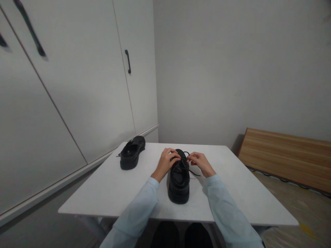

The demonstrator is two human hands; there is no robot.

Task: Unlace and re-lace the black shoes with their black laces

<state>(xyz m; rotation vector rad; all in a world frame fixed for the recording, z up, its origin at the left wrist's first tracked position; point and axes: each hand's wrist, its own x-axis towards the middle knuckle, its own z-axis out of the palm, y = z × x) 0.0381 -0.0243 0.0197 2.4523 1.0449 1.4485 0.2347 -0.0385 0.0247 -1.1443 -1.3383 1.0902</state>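
A black lace-up shoe (179, 191) stands on the white table in front of me, heel toward me and toe pointing away. My left hand (167, 162) is at the shoe's left side, its fingers bent over the lacing, pinching at the laces. To the right of the shoe, my right hand (200, 162) pinches a black shoelace (186, 152) between thumb and fingertips. One loose lace end (195, 173) trails over the tabletop below my right hand. What exactly sits between my left fingertips is too small to make out.
A second black shoe (130, 156) stands at the table's (103, 198) back left, its laces hanging out. White cabinets (77, 86) line the left side, and a grey wall (219, 69) rises behind. A wood-grain board (281, 155) leans at the right.
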